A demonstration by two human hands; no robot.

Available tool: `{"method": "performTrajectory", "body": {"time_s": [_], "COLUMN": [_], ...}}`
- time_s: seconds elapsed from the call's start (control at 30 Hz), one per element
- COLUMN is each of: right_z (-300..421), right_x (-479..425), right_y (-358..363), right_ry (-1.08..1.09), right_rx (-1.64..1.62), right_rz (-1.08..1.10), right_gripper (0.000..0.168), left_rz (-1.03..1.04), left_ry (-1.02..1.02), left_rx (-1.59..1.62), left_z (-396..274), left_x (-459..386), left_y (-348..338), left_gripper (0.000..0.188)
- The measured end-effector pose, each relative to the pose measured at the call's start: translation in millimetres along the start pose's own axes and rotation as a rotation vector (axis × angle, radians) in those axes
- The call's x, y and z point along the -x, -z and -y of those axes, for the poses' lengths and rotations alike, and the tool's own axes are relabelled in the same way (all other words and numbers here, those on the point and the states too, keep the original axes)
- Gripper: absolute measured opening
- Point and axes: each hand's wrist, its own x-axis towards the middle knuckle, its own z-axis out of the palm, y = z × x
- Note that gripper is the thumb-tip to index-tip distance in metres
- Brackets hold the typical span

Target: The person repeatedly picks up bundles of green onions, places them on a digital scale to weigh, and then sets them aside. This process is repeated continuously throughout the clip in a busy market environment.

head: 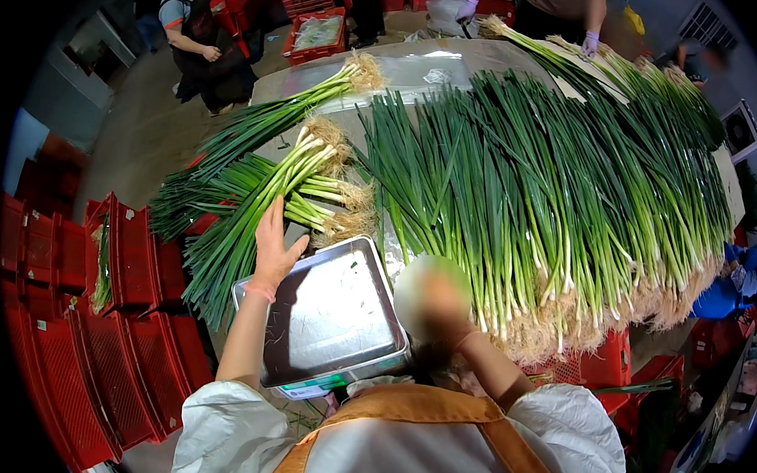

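Observation:
My left hand point(275, 246) lies with its fingers extended and thumb apart against a bunch of rooted green allium stalks point(302, 160), perhaps green garlic or leeks. That bunch crosses other bunches point(319, 197), its roots pointing away from me. Below the hand is a scale point(311, 382) with a steel tray point(334, 318), which holds only scraps. My right hand point(440, 299) is blurred, at the near left end of a wide layer of the same stalks point(517, 199). Whether it grips any of them I cannot tell.
Another bunch point(289, 104) lies beyond, near clear plastic sheeting point(414, 76). Red crates point(104, 363) are stacked at left, with more red crates point(605, 364) under the right side. Across the table, a person's purple-gloved hand point(590, 44) is at the stalks. Another person point(198, 43) stands far left.

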Motion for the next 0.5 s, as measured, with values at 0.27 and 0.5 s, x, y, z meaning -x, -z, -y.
{"method": "performTrajectory", "body": {"time_s": [0.27, 0.5], "right_z": [-22, -47], "right_x": [-11, -101], "right_y": [3, 3], "right_ry": [-0.380, -0.589], "right_rx": [-0.550, -0.232], "right_rz": [0.148, -0.123], "right_gripper": [0.047, 0.063], "left_rz": [-0.198, -0.076], "left_ry": [0.452, 0.443], "left_rx": [0.601, 0.606], "left_z": [-59, -92], "left_x": [100, 135], "left_y": [14, 2], "left_gripper": [0.057, 0.048]}}
